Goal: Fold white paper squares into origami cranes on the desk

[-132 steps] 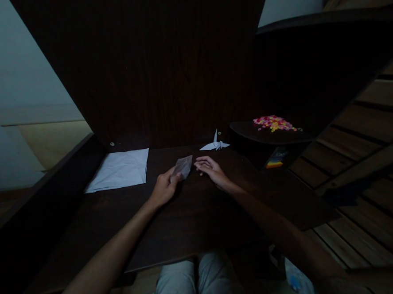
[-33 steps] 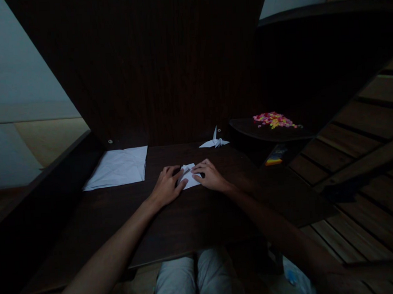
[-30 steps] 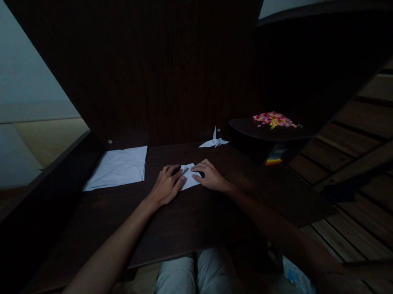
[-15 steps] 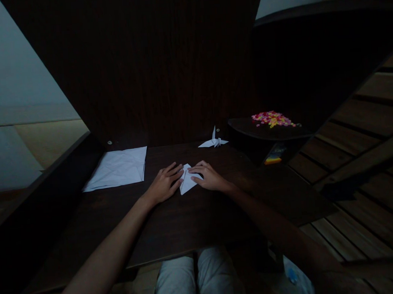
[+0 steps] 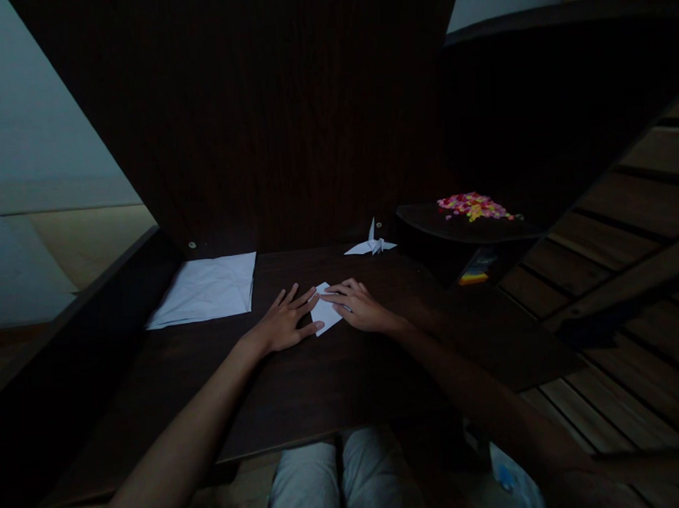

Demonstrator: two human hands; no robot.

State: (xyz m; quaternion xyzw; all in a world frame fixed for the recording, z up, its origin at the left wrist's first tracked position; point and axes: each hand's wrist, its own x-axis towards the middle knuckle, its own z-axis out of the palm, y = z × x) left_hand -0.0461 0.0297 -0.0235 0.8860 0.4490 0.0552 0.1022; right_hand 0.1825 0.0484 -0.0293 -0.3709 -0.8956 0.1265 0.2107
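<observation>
Folded paper: a small piece of white folded paper (image 5: pixel 325 315) is laid on the dark brown wooden desk (image 5: pixel 302 386), between the two hands, near the middle of the desk.
Left hand: the fingers of the left hand (image 5: pixel 283 324) are spread apart, palm down; the left edge of the folded paper is touched by the fingertips and by the thumb, and nothing is clamped by them.
Right hand: the fingers of the right hand (image 5: pixel 366 307) are laid over the right part of the folded paper, from above; whether the paper is pinched by them cannot be told, because this part is covered.
Paper crane: a white folded paper crane (image 5: pixel 367 246) is placed behind the right hand, close to the dark wooden back panel (image 5: pixel 285 119), and is touched by neither hand.
Paper sheets: flat white creased sheets (image 5: pixel 207 290) are piled at the left side of the desk, apart from the left hand.
Shelf: many small pink, red and yellow pieces (image 5: pixel 473 206) are heaped on the low dark rounded shelf (image 5: pixel 418 222) at the right.
Under shelf: a small packet with coloured stripes (image 5: pixel 474 269) is seen; its contents cannot be told.
</observation>
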